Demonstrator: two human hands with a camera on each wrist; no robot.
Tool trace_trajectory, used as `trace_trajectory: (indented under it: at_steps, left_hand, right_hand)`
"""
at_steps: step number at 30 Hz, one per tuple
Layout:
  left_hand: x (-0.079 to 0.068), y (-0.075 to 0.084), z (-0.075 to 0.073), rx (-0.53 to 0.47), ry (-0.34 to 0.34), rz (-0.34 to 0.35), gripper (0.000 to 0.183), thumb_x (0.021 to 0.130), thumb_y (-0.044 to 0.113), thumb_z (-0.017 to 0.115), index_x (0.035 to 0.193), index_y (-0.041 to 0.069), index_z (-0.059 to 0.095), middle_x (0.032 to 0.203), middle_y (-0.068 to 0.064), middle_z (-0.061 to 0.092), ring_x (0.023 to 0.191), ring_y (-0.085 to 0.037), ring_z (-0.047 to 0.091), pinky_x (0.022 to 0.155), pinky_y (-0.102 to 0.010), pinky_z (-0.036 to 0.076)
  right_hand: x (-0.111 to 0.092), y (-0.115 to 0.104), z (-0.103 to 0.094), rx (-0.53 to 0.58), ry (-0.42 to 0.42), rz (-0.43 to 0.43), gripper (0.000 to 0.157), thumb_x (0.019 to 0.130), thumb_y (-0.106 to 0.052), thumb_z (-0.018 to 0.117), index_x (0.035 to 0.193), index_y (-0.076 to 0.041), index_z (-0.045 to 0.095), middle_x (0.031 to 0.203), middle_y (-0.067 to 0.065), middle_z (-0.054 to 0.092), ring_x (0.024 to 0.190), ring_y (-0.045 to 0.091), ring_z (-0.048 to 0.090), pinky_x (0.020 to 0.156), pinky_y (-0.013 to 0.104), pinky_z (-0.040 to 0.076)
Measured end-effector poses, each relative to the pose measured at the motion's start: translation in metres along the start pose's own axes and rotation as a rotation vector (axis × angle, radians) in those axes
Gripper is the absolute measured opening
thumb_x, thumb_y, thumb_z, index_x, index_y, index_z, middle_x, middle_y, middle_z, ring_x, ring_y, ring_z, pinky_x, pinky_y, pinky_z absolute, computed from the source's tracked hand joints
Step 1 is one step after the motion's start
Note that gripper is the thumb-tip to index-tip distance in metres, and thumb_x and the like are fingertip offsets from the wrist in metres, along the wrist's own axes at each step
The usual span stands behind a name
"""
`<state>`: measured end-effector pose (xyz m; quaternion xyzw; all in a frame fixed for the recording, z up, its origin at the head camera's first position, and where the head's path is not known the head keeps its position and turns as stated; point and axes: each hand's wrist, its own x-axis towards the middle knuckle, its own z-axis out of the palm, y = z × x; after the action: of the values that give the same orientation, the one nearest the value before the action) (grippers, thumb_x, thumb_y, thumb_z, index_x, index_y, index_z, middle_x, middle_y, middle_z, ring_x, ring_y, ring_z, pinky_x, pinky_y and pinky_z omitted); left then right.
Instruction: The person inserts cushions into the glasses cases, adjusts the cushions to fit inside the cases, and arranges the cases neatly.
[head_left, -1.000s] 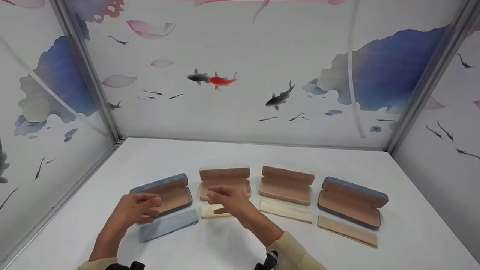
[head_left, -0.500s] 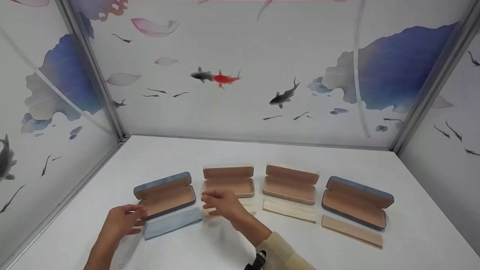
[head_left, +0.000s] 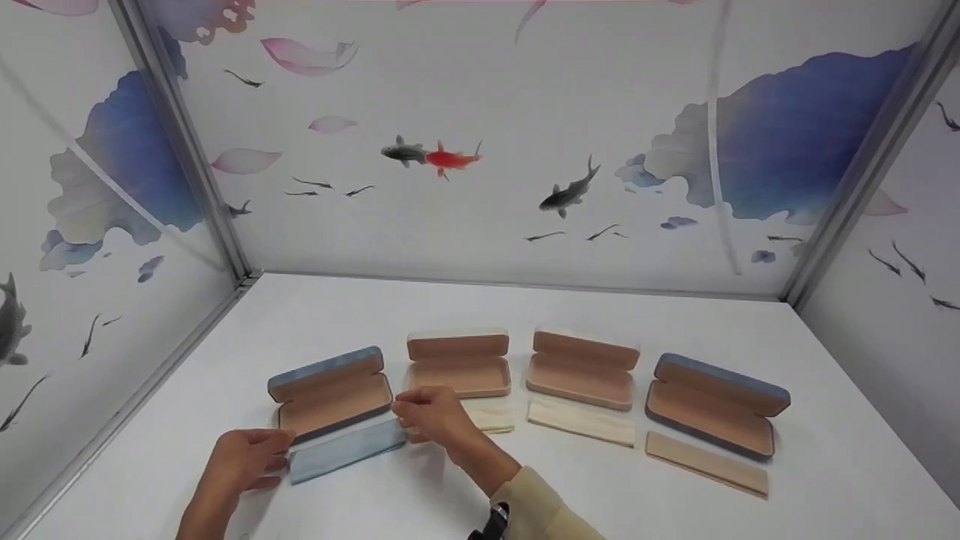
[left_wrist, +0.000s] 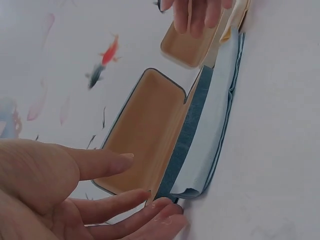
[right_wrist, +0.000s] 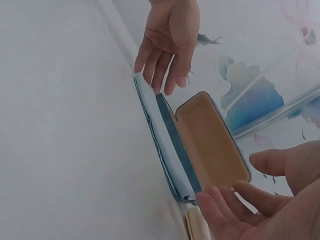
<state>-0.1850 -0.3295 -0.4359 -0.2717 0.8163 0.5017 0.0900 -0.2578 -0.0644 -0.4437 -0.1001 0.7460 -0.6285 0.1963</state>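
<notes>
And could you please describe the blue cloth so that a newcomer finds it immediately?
On the white table, four open cases form a row. In front of the leftmost case lies the folded light blue cloth, between the left hand and right hand. Only this one is blue; the other three cloths are cream or tan.

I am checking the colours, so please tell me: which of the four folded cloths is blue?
The leftmost folded cloth, in front of the leftmost open case: it alone is blue; the two middle cloths are cream, the rightmost cloth tan.
</notes>
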Motion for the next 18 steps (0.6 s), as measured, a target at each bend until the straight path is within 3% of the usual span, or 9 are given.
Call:
trace_trajectory:
  at_steps: [12,18]
  left_hand:
    - [0.004,-0.007,0.0,-0.025,0.003,-0.013,0.049,0.099,0.021,0.062,0.131,-0.016,0.052,0.116,-0.029,0.067,0.088,-0.023,0.073,0.078,-0.035,0.062]
    - [0.012,-0.011,0.003,-0.03,0.002,-0.044,0.045,0.098,0.018,0.064,0.129,-0.014,0.055,0.103,-0.019,0.073,0.081,-0.016,0.07,0.076,-0.032,0.062]
  right_hand:
    - [0.015,0.01,0.003,-0.025,0.025,0.068,0.029,0.094,-0.02,0.07,0.117,-0.002,0.069,0.107,0.008,0.071,0.095,0.018,0.07,0.08,0.035,0.061]
    - [0.017,0.01,0.004,-0.054,0.018,0.08,0.029,0.092,-0.016,0.072,0.117,-0.002,0.069,0.111,0.006,0.068,0.089,0.014,0.066,0.076,0.033,0.061]
